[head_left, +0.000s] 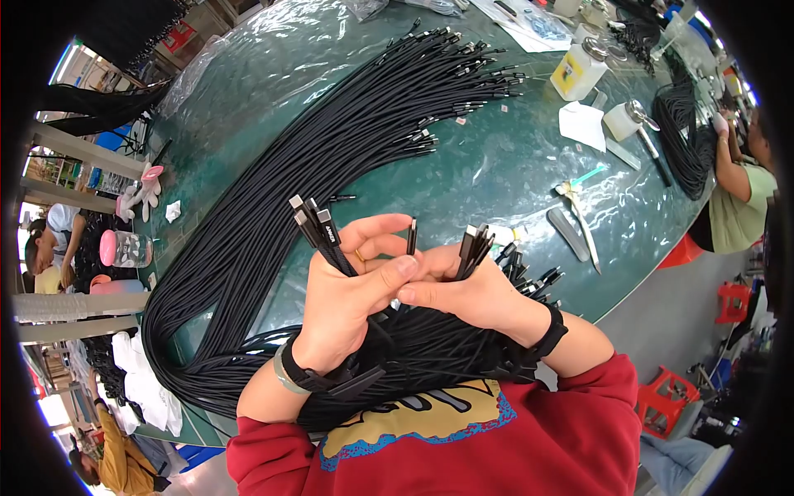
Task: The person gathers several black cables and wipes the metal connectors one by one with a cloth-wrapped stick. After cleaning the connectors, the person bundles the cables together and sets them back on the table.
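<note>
My left hand is closed around a bunch of black cables, and their plugs stick up past the thumb. My right hand grips another small group of black cables, with plug ends upright beside its fingers. Thumbs and fingertips meet in the middle, where one single black cable plug stands up; which hand pinches it I cannot tell. Below my hands, a thick heap of black cables lies across my lap and the table's near edge.
A long bundle of black cables curves over the green table. To the right are bottles, white paper, tweezers-like tools and a grey strip. Another person works at the far right; red stools stand below.
</note>
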A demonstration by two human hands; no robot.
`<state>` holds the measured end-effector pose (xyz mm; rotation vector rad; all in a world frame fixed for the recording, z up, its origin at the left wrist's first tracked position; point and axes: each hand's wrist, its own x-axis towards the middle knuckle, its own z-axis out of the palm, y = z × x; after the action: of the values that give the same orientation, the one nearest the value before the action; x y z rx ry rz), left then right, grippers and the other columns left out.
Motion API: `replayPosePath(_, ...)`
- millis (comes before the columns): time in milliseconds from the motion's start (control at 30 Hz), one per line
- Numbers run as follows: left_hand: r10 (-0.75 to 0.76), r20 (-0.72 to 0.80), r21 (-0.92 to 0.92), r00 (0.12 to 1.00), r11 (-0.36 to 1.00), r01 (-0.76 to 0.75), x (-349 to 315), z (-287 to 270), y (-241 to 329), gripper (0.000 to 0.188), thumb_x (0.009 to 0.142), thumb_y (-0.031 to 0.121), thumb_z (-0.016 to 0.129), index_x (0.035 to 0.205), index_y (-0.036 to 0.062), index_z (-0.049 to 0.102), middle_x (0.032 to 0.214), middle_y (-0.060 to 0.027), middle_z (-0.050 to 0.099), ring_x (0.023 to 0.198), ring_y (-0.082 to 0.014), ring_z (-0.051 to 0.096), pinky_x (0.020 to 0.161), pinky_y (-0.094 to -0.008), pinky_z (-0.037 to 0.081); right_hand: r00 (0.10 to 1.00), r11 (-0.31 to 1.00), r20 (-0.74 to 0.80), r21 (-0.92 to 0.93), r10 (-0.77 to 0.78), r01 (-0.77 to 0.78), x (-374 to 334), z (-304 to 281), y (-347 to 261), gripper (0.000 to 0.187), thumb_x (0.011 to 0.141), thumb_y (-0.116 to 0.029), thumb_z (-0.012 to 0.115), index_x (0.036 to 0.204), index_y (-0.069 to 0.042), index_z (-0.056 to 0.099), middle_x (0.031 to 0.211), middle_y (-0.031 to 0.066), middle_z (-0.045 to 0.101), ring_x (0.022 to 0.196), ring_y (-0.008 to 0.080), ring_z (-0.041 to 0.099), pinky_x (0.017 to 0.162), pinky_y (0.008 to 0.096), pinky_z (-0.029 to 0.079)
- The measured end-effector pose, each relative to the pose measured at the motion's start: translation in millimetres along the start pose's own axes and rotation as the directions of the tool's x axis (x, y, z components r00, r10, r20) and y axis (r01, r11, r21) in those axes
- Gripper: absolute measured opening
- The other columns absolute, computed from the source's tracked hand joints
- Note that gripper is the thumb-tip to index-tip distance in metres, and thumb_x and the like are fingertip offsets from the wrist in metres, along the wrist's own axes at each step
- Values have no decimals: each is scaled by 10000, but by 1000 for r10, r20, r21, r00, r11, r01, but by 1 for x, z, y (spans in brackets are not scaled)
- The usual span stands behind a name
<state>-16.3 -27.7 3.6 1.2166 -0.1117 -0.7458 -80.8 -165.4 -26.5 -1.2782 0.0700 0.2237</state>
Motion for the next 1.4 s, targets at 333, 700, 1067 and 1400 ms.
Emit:
replayPosePath(333, -13, 28, -22, 1000, 1000, 14, -1, -6, 0, 290, 754, -4, 605, 1034, -6, 529, 814, -34, 605, 490, 5, 404, 396, -143, 233, 998, 1000, -64, -29, -5, 3, 0, 3, -4, 245, 704, -52, 690, 626, -76, 458, 589, -74, 454, 531, -1, 393, 468, 173, 302)
replayPosePath(700, 37, 20, 2, 999, 999, -38, -2, -3, -3, 273, 736, -25, 598, 997, 14, 529, 805, -38, 568, 511, -10, 431, 374, -136, 244, 1000, 995, 2, 97, 26, -26, 3, 0, 6, 153, 746, -136, 662, 698, -41, 553, 622, -44, 527, 548, 10, 426, 481, 175, 306)
replayPosePath(1067, -38, 73, 3, 997, 999, 38, 1, -8, -2, 217, 757, 2, 583, 969, -3, 532, 795, -33, 566, 500, -2, 418, 374, -136, 228, 998, 995, 61, 90, 33, -39, 3, -3, 8, 135, 758, -96, 640, 855, -15, 593, 680, -35, 550, 600, 15, 448, 515, 185, 335)
replayPosePath(1400, -24, 217, -11, 976, 1000, 28, 6, -8, 7, 93, 749, 13, 581, 837, -18, 570, 732, -42, 582, 443, -20, 375, 382, -162, 235, 905, 935, -239, -45, -353, 352, 11, -4, 15, 276, 873, -230, 479, 1017, -8, 559, 762, 19, 510, 671, 105, 468, 640, 246, 397)
